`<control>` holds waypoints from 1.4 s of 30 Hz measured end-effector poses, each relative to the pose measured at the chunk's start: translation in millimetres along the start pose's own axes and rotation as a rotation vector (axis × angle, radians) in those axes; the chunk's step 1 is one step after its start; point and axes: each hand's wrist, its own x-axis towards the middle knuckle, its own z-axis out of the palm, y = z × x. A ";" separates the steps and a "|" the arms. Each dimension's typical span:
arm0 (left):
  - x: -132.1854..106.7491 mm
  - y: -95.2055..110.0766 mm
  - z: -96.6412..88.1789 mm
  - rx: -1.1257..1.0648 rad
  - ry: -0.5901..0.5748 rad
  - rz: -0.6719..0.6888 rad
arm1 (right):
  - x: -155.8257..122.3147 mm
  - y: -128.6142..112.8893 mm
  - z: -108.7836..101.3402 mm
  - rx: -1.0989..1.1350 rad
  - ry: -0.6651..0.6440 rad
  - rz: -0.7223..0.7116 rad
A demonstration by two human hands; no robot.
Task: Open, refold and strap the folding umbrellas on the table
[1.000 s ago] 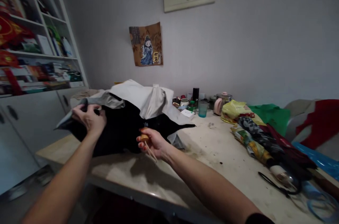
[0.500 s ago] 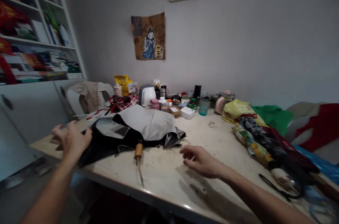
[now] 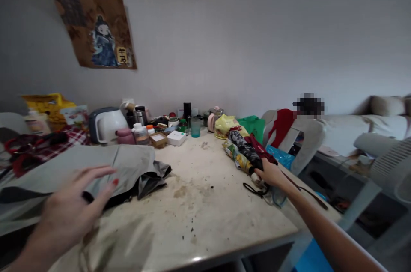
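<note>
A loose silver-grey umbrella with a black underside lies spread out on the left of the table. Over its near side hovers my left hand, fingers apart and holding nothing; it is somewhat blurred. At the right, my right hand has its fingers round the near end of a folded black-and-grey patterned umbrella. A yellow floral folded umbrella lies along its left side, and a dark red folded umbrella along its right. A black wrist strap trails onto the table nearby.
Along the back of the table stand a white kettle, several jars, a small white box, a teal cup and a yellow bag. White chairs and another person's dark hair are beyond the right edge.
My view has swung right. My right hand has moved from over the bare tabletop to the folded umbrellas and closed on one. My left hand has shifted right, over the grey umbrella.
</note>
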 end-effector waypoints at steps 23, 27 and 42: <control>15.9 90.8 162.8 -1.060 -0.482 -0.377 | -39.3 -142.2 11.1 1.102 -0.448 -0.485; 16.2 62.0 175.5 -0.942 -0.394 -0.240 | -42.9 -160.4 29.3 0.901 -0.441 -0.626; -3.7 78.9 144.0 -1.019 -0.599 -0.070 | -24.0 -130.8 51.2 0.320 0.078 -0.461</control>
